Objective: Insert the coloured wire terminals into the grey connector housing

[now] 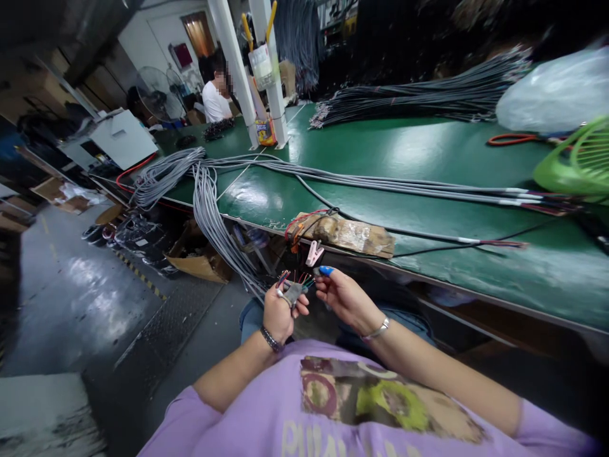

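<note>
My left hand (280, 312) is closed around the end of a grey cable (238, 260) whose coloured inner wires (285, 277) fan out above the fingers. A grey piece (292, 293) shows at the thumb. Close by on the right, my right hand (345, 297) pinches near the tips of the thin wires (305, 279), with blue covering on one fingertip (326, 270). What exactly it pinches is too small to make out. Just above, a pale pink clip (314, 253) hangs at the bench edge, below a taped wooden block (349, 233).
Grey cables (342, 179) run along the green bench (413, 149) and hang over its edge at left. Black cable bundles (419, 89), a plastic bag (556, 92) and a green fan (578, 162) are farther back and right. A person (216, 95) sits at the far end.
</note>
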`<action>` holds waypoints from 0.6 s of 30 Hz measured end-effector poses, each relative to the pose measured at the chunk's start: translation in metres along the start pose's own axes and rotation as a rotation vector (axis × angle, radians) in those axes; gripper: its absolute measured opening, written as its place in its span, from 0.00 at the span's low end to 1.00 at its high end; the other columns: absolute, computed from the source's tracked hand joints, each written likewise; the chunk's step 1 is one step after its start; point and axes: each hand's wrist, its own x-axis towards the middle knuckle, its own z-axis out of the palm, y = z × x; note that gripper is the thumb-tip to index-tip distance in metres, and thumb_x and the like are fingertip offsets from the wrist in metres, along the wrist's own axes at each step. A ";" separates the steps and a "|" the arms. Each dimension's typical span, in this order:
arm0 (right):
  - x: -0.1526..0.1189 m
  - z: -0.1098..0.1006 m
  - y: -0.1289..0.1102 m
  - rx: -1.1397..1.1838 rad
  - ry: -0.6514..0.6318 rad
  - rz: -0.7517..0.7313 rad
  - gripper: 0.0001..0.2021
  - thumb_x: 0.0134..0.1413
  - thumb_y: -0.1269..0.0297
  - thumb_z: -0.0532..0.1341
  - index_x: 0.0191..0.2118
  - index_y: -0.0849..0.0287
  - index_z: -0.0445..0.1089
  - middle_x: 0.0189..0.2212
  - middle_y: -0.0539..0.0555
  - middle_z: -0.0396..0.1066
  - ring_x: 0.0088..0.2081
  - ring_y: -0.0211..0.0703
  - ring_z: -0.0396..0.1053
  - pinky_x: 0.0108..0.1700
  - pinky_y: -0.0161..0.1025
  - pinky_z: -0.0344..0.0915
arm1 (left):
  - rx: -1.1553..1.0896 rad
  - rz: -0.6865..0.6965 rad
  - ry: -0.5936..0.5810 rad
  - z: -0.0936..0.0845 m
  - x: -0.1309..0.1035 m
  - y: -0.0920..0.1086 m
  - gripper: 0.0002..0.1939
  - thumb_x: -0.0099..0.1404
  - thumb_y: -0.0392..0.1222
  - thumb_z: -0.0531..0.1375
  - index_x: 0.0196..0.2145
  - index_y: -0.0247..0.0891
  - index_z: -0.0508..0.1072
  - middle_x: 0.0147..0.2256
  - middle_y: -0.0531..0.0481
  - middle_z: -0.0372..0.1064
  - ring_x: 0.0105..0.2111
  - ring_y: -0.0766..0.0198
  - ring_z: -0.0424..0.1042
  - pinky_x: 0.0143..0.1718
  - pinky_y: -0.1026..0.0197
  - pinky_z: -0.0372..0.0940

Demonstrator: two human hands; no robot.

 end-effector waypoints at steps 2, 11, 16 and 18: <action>0.000 -0.005 0.001 -0.011 -0.023 0.025 0.08 0.46 0.59 0.63 0.27 0.58 0.68 0.23 0.50 0.67 0.23 0.35 0.61 0.26 0.34 0.62 | -0.006 0.002 0.007 -0.001 0.001 0.002 0.19 0.48 0.53 0.65 0.27 0.35 0.66 0.18 0.52 0.68 0.13 0.70 0.65 0.12 0.69 0.44; -0.010 -0.001 0.001 -0.226 -0.197 -0.052 0.14 0.41 0.54 0.68 0.29 0.59 0.70 0.25 0.49 0.67 0.24 0.33 0.60 0.28 0.33 0.60 | 0.012 0.016 0.014 0.000 0.002 0.001 0.18 0.48 0.53 0.65 0.27 0.35 0.67 0.18 0.53 0.68 0.12 0.71 0.64 0.12 0.69 0.44; -0.012 0.006 0.000 -0.362 -0.183 -0.181 0.14 0.40 0.55 0.69 0.25 0.60 0.69 0.20 0.46 0.62 0.22 0.32 0.56 0.26 0.33 0.55 | 0.019 0.028 0.006 0.002 0.000 0.001 0.16 0.49 0.49 0.64 0.27 0.35 0.66 0.18 0.53 0.68 0.12 0.71 0.64 0.12 0.69 0.44; -0.013 0.006 0.001 -0.377 -0.179 -0.200 0.14 0.39 0.55 0.69 0.24 0.60 0.68 0.20 0.47 0.63 0.22 0.33 0.56 0.26 0.34 0.54 | 0.021 0.030 0.009 0.002 0.000 0.001 0.15 0.49 0.49 0.64 0.27 0.35 0.66 0.18 0.53 0.68 0.13 0.71 0.64 0.12 0.69 0.44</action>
